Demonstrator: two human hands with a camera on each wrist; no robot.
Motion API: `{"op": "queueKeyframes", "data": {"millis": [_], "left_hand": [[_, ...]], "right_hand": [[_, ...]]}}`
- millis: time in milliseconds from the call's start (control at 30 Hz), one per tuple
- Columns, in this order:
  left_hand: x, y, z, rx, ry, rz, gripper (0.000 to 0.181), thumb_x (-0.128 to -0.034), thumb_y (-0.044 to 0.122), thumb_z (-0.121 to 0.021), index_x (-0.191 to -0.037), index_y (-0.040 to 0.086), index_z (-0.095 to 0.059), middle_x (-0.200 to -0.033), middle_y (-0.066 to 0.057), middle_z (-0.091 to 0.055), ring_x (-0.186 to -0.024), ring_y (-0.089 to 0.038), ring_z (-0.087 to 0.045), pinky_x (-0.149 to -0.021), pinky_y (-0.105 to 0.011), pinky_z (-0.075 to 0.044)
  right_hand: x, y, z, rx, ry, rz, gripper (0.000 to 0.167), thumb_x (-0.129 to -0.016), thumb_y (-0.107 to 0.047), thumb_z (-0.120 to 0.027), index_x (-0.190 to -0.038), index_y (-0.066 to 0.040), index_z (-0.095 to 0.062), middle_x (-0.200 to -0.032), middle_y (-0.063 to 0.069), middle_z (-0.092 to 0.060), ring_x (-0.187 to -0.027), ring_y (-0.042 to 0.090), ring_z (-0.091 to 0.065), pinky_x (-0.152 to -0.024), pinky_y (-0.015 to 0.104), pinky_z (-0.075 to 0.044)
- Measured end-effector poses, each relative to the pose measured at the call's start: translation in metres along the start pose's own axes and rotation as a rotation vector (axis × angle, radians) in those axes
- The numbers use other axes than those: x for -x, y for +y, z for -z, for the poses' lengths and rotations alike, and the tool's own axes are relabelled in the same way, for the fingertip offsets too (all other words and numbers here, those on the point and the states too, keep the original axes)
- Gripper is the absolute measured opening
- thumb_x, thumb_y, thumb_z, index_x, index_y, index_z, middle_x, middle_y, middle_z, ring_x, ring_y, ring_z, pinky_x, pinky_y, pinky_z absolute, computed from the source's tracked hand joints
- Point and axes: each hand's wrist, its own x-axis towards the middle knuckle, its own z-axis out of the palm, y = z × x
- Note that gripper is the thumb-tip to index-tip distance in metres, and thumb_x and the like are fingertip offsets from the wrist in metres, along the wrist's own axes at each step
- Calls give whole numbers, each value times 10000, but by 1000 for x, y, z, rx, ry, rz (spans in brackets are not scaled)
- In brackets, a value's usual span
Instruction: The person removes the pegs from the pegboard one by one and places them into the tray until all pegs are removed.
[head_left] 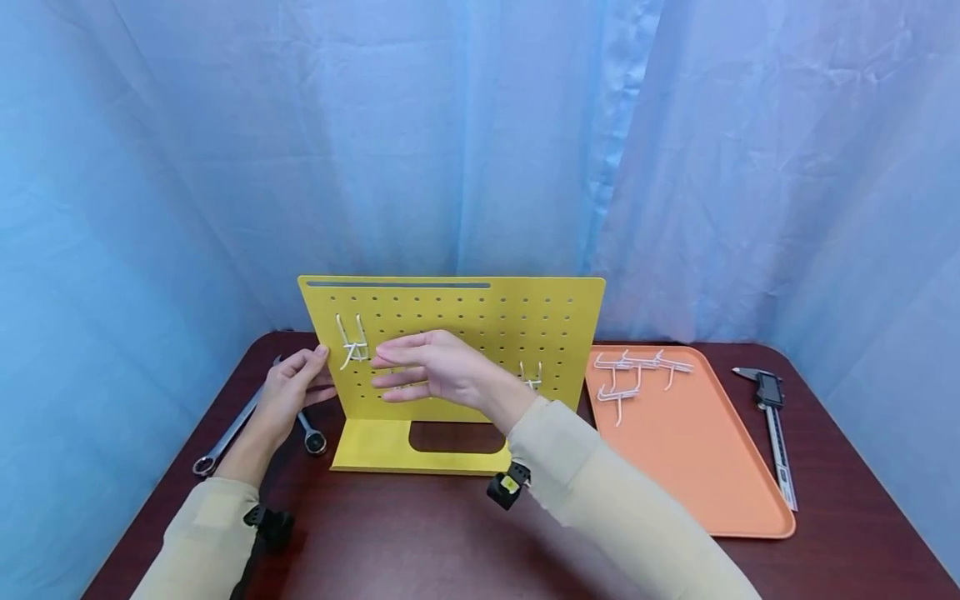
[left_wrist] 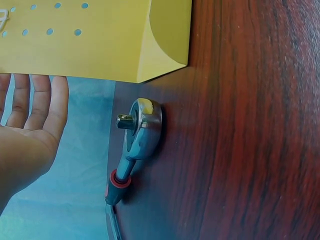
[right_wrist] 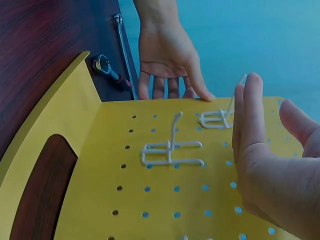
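A yellow pegboard [head_left: 465,333] [left_wrist: 75,55] [right_wrist: 100,150] stands upright on its base. My left hand [head_left: 288,392] [left_wrist: 30,135] [right_wrist: 167,50] grips its left edge, thumb at the front and fingers reaching behind. In front of the board is my right hand [head_left: 442,371] [right_wrist: 280,165], fingers extended and holding nothing, just right of the upper-left white hook [head_left: 354,343] [right_wrist: 215,119]. A second hook [right_wrist: 170,152] sits lower on the board, partly covered by my right hand in the head view. Another hook [head_left: 531,379] hangs at the lower right.
An orange tray [head_left: 690,467] at the right holds several white hooks [head_left: 618,393], with a digital caliper [head_left: 772,408] beyond it. Left of the board lie a wrench [head_left: 232,429] [right_wrist: 122,45] and a ratchet [head_left: 313,437] [left_wrist: 145,130] [right_wrist: 102,65]. Curtains [head_left: 450,150] surround the table.
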Motion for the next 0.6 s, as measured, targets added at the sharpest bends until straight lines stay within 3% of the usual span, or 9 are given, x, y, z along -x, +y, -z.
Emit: {"op": "queueKeyframes", "data": {"millis": [300, 433, 600], "left_hand": [[1, 2, 0, 21, -6, 2, 430, -1011, 509, -565, -1005, 86, -642, -1010, 60, -725, -928, -97, -717, -793, -270, -596], [-1, 2, 0, 37, -17, 1, 409, -1013, 506, -566, -984, 105, -641, -1006, 47, -729, -919, -95, -721, -789, -269, -597], [-1, 1, 0, 28, -17, 6, 380, -1017, 507, -557, -983, 139, -647, -1012, 73, -725, -920, -89, -723, -799, -275, -593]], "right_hand": [[-20, 10, -19, -80, 45, -77, 379, -1016, -134, -642, -1341, 57, -594, -1379, 260, -578, -1089, 321, -698, -864, 408, -593], [-27, 15, -27, -121, 50, -73, 371, -1025, -143, -629, -1329, 67, -599, -1351, 247, -603, -1096, 321, -696, -874, 410, -589], [-34, 21, -35, -191, 107, -41, 348, -1017, -87, -625, -1315, 91, -605, -1184, 203, -697, -916, 244, -743, -869, 410, -590]]}}
